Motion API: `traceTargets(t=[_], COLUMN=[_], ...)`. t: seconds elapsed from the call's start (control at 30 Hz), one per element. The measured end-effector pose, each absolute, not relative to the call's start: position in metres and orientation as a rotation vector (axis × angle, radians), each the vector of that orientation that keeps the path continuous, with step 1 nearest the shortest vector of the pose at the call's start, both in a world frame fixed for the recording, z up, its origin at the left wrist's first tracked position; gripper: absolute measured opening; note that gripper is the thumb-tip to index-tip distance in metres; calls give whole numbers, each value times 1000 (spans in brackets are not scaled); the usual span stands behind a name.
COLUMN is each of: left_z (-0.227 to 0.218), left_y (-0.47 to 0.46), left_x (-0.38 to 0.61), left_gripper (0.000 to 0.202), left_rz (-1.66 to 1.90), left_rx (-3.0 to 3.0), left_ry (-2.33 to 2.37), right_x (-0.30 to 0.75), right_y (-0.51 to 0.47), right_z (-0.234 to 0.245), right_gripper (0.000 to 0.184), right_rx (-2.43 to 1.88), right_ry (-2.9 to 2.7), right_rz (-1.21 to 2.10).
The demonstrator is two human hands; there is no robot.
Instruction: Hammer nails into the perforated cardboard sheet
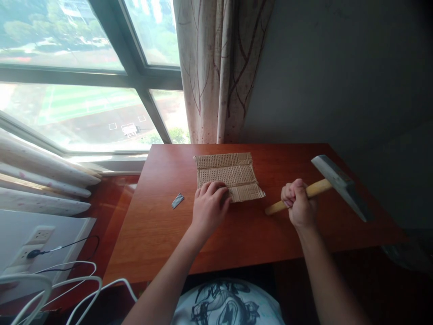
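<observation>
Right hand [299, 205] clamped on smooth wooden hammer handle [318, 188], left hand [209, 204], grip unclear, over creased, dotted cardboard [225, 175]

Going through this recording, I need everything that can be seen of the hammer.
The hammer has a grey, metal-looking head, blunt at one end and tapering to a narrow edge at the other, on a pale, wooden-looking handle. The right hand grips the handle partway along, its butt poking out beyond the fist. It tilts up toward the head, apparently held above the table, right of the cardboard.
</observation>
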State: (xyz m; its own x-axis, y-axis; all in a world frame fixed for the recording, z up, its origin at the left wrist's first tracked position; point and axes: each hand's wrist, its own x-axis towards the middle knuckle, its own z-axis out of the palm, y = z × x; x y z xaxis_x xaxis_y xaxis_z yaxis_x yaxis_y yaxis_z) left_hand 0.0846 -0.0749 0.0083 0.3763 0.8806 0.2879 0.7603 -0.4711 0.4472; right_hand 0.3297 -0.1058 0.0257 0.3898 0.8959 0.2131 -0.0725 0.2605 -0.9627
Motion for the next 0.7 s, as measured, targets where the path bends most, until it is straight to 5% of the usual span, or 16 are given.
traceTargets(t=[0.2, 0.4, 0.7], left_z=[10, 13, 16], left_y=[-75, -77, -80], left_x=[85, 89, 91], left_gripper=[19, 19, 21], left_rz=[706, 668, 678], left_rx=[2414, 2480, 2491], left_ry=[1480, 1506, 1556], right_x=[331, 337, 332], right_y=[-104, -110, -108], right_z=[18, 20, 19], right_gripper=[45, 23, 43], right_rx=[-1023, -1039, -986], right_ry=[-959, -1030, -1046], right_rz=[792, 835, 723])
